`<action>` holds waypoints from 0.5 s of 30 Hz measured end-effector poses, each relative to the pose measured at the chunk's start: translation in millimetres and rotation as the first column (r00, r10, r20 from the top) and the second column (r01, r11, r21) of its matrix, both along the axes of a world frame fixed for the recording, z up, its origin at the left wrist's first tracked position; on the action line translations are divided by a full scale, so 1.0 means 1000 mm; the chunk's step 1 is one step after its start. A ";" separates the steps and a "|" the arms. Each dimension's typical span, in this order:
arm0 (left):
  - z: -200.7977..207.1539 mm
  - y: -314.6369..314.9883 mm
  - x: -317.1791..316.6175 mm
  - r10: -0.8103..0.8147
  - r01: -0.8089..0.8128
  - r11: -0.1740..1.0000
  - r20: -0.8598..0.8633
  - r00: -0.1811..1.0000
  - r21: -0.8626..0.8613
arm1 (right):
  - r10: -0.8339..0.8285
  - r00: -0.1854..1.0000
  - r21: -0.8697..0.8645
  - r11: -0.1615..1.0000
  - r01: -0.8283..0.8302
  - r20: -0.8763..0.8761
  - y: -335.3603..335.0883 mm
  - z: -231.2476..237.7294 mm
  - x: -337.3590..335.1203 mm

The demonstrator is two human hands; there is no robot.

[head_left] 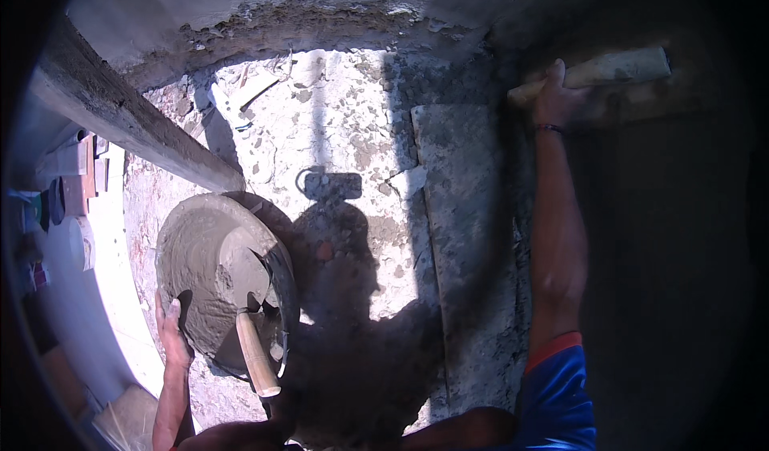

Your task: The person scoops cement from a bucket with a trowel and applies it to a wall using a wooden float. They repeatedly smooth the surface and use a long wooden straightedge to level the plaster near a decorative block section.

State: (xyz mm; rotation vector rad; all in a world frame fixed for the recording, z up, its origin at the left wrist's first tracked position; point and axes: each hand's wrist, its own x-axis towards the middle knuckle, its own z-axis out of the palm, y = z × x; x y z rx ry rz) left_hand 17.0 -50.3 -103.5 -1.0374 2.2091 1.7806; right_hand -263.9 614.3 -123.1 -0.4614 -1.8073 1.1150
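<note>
The right hand (561, 102), fingers clamped on the float (629, 68), is at the dark wall (665, 251). The left hand (174, 337) is at the rim of the basin (180, 215); whether its fingers grip, I cannot tell. Mortar (204, 263) and a trowel (255, 355) are in the basin.

Floor (340, 74): pale, spattered with grey clumps (303, 96), a person's shadow (340, 231) across it.
Basin (200, 200): round, holding wet mortar (202, 251), at left.
Scraps (231, 114): white, strewn toward the far end.
Panel (460, 155): long, flat, grey, at right.
</note>
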 end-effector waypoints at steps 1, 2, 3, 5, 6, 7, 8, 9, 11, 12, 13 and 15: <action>-0.002 0.001 -0.001 -0.010 0.010 0.999 0.008 1.000 -0.042 | -0.042 0.999 0.059 0.997 0.040 0.031 0.022 -0.011 -0.006; -0.002 0.001 -0.001 -0.016 0.018 0.996 0.018 1.000 -0.085 | -0.063 0.997 0.090 0.994 0.058 0.051 0.028 -0.018 -0.005; 0.000 0.004 0.000 0.004 -0.004 0.999 0.017 1.000 -0.036 | -0.082 0.994 0.121 0.990 0.074 0.067 0.027 -0.019 -0.005; 0.004 0.010 -0.002 0.038 -0.039 0.997 0.014 0.999 0.065 | -0.060 0.996 0.074 0.996 0.055 0.067 0.024 -0.020 -0.003; 0.004 0.009 -0.004 0.008 -0.008 1.000 0.005 1.000 0.022 | -0.038 0.998 0.020 0.999 0.037 0.058 0.019 -0.015 0.000; 0.002 0.006 0.002 -0.010 0.010 1.000 0.006 1.000 -0.029 | 0.024 0.999 -0.093 0.996 -0.020 0.045 0.005 -0.009 0.010; 0.002 0.002 0.007 -0.028 0.029 0.996 0.010 1.000 -0.080 | 0.083 0.996 -0.204 0.976 -0.076 0.027 -0.008 -0.005 0.022; 0.001 0.001 0.005 -0.048 0.048 0.995 0.009 0.999 -0.090 | 0.059 0.996 -0.145 0.988 -0.049 0.069 -0.009 -0.002 0.036; 0.000 0.000 0.008 -0.073 0.074 0.991 0.011 0.997 -0.114 | 0.017 0.989 -0.026 1.000 -0.014 0.150 -0.004 -0.003 0.059; 0.001 -0.012 0.012 -0.084 0.088 0.994 -0.074 0.994 0.058 | 0.032 0.991 -0.034 0.999 -0.028 0.128 0.003 -0.005 0.069; 0.011 -0.008 0.005 -0.074 0.108 0.965 -0.145 0.987 0.238 | 0.044 0.993 -0.036 0.999 -0.040 0.112 0.010 -0.010 0.081; 0.026 0.044 -0.004 -0.032 0.032 0.999 -0.059 0.998 0.012 | 0.079 0.992 -0.086 0.994 -0.070 0.102 0.013 -0.010 0.103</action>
